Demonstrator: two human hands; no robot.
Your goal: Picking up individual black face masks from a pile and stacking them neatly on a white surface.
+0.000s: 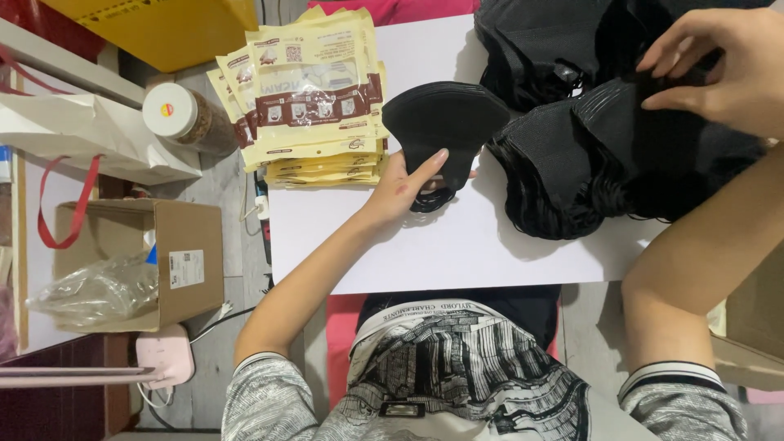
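1. Head view: a white counter (457, 253) lies over a grey floor, and the person sits at its near edge in a printed grey shirt.
2. The left hand (402, 189) is closed around a small stack of black face masks (441, 122), thumb on top, holding it just above the counter's middle, ear loops dangling below.
3. The right hand (723, 65) reaches into the big pile of black masks (604, 155) at the counter's far right, its fingers pinched together on one mask's edge.
4. A stack of cream and brown packets (314, 98) sits on the counter's far left corner, just beside the held stack.
5. Left of the counter stand a jar with a white lid (184, 118), an open cardboard box (184, 261) with a clear plastic bag (94, 290), and a white bag with red handles (90, 131).
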